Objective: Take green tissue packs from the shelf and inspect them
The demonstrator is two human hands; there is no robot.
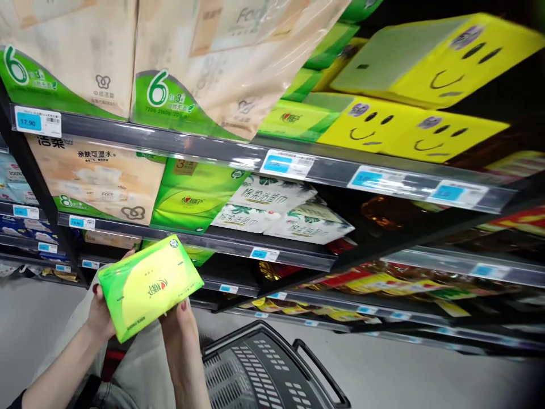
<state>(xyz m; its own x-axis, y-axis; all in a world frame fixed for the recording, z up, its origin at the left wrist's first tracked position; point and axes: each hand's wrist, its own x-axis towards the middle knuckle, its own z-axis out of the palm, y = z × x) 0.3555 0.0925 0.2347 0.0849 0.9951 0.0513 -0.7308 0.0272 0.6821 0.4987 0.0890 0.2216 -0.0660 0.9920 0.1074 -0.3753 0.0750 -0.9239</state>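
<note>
A green and yellow pack of tissues (pixel 151 287) is held in front of my body, its printed face turned up and slightly tilted. My left hand (pixel 101 312) grips its left end, with the fingers partly hidden beneath it. From below, my right hand (pixel 181 321) supports the near right edge, its thumb against the pack. Beyond the pack, a larger green tissue pack (pixel 191 199) stands on the shelf beside a beige multipack (pixel 100 182).
A dark plastic shopping basket (pixel 264 369) with a handle sits on the floor at my right. Shelves (pixel 238 150) with price tags run across the view. Yellow smiling-face packs (pixel 426 133) lie on the upper shelf, white towel packs (pixel 276 207) lower down.
</note>
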